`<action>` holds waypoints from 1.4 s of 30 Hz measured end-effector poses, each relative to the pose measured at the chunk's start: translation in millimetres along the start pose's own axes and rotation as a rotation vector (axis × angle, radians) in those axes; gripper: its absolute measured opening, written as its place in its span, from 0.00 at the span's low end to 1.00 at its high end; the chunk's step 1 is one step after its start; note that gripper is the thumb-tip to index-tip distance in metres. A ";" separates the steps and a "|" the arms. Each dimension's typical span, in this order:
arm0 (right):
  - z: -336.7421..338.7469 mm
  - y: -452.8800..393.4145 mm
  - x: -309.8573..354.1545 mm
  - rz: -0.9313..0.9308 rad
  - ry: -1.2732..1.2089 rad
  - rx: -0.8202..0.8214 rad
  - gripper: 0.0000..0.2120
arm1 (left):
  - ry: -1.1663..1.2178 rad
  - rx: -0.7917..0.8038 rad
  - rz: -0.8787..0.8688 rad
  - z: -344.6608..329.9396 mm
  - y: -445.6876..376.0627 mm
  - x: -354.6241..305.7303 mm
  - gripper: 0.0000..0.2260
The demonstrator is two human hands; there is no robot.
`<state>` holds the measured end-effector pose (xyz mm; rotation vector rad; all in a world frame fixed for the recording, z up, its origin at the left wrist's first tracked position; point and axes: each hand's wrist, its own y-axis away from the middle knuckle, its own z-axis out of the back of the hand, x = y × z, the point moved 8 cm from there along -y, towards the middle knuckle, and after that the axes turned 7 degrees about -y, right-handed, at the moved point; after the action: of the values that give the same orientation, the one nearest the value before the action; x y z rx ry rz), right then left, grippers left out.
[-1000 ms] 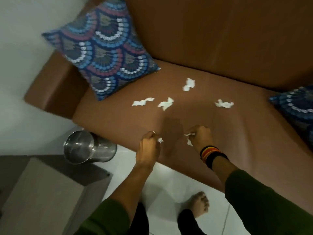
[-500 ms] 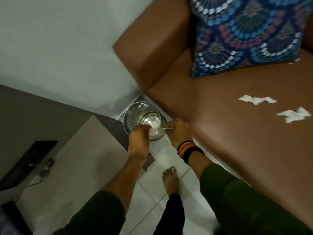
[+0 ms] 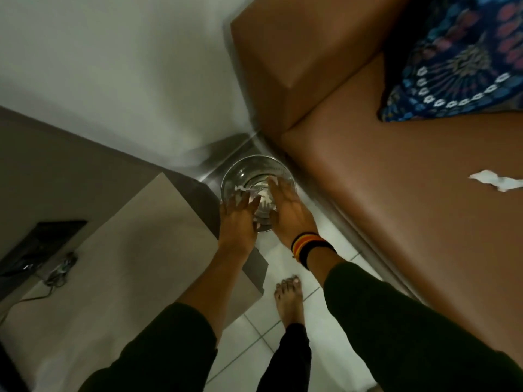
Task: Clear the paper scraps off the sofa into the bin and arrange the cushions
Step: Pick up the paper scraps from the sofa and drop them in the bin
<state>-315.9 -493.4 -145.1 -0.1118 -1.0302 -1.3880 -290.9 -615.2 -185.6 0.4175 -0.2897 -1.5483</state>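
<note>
From the head camera, both hands hang over the mouth of a shiny metal bin (image 3: 256,176) standing on the tiled floor in the corner beside the sofa's armrest. The left hand (image 3: 237,222) has its fingers spread and holds nothing; the right hand (image 3: 288,213), with striped bands on the wrist, is likewise splayed flat and empty. White paper scraps (image 3: 246,190) show inside the bin just beyond the fingers. To the right, one scrap (image 3: 493,181) lies on the brown sofa seat (image 3: 396,193), and a blue patterned cushion (image 3: 458,66) rests far right against the back.
</note>
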 end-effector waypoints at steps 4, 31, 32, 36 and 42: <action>53.4 53.3 8.2 0.153 0.185 -0.203 0.36 | 0.017 -0.094 -0.085 41.2 25.7 -40.5 0.36; 394.9 337.5 -495.7 -0.704 0.100 -0.618 0.27 | -0.218 -0.280 -0.753 23.2 57.4 -661.5 0.27; 396.5 338.1 -503.8 -0.711 0.066 -0.611 0.24 | -0.233 -0.282 -0.746 24.1 54.0 -670.2 0.27; 405.6 339.5 -510.0 -0.667 0.000 -0.663 0.18 | -0.297 -0.225 -0.747 33.8 23.1 -717.2 0.31; 411.2 336.7 -516.6 -0.638 -0.119 -0.688 0.10 | -0.374 -0.105 -0.692 54.1 0.4 -741.5 0.26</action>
<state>-170.8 230.0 -74.2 -0.3995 -0.6570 -2.3083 -322.1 119.8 -77.4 0.1384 -0.3723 -2.3159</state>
